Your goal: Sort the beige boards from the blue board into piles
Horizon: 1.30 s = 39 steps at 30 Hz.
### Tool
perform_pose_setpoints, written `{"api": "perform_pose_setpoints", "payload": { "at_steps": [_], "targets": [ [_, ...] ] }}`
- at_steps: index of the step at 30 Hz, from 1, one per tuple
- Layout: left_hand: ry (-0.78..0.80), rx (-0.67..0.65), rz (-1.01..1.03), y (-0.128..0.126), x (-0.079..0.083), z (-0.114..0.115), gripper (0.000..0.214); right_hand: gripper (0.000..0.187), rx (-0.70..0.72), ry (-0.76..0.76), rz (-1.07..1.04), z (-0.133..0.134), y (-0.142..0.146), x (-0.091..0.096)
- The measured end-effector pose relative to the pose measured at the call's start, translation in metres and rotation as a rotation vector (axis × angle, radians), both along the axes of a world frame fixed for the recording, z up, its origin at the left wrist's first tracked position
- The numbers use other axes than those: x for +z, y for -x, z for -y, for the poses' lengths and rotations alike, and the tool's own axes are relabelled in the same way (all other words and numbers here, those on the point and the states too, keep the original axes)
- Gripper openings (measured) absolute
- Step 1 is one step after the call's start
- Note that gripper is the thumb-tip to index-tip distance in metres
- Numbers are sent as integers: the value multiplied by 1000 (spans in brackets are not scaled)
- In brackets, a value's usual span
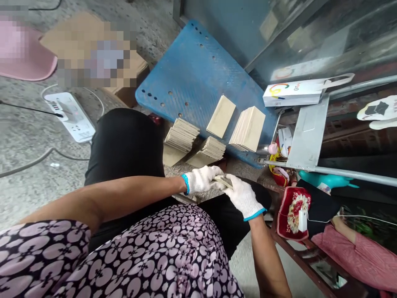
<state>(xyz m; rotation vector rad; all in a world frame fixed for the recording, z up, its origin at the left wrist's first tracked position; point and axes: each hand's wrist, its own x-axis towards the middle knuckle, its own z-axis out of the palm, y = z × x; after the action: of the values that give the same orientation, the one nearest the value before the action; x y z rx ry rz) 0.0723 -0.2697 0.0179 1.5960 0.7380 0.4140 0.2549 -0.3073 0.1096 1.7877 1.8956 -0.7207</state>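
Both my hands wear white knit gloves with blue cuffs. My left hand and my right hand meet over my lap, fingers closed on a thin stack of pale flat cards held between them. Beyond my knees, more piles of the same pale cards rest on a blue perforated board: a leaning stack at the right, a single flat piece in the middle, and two fanned stacks nearer to me.
A white power strip with cables lies on the concrete floor at left. A cardboard box sits behind it. At right are a white carton, a grey metal bracket, a red embroidered pouch and pink cloth.
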Motion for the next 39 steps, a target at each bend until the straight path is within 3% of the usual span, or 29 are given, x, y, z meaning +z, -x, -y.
{"api": "perform_pose_setpoints", "payload": {
  "at_steps": [5,8,12,18,23,28,39],
  "targets": [
    [-62,-105,-181,3,-19,2,32,42,27,99,-1,5,3,-38],
    [-45,-147,-463,7,-33,-5,37,49,11,159,30,-1,11,-69],
    [124,-99,-799,11,-55,-20,36,44,123,219,88,-18,22,-105],
    [187,61,-866,-1,-87,-44,53,34,247,257,108,-36,27,-141],
    [202,134,-860,-9,-98,-53,60,33,230,253,129,-38,25,-158],
    [220,119,-873,-10,-96,-57,47,35,175,218,134,-42,22,-168],
    [160,10,-888,-7,-97,-59,38,29,134,153,105,-37,19,-169]
  ]
}}
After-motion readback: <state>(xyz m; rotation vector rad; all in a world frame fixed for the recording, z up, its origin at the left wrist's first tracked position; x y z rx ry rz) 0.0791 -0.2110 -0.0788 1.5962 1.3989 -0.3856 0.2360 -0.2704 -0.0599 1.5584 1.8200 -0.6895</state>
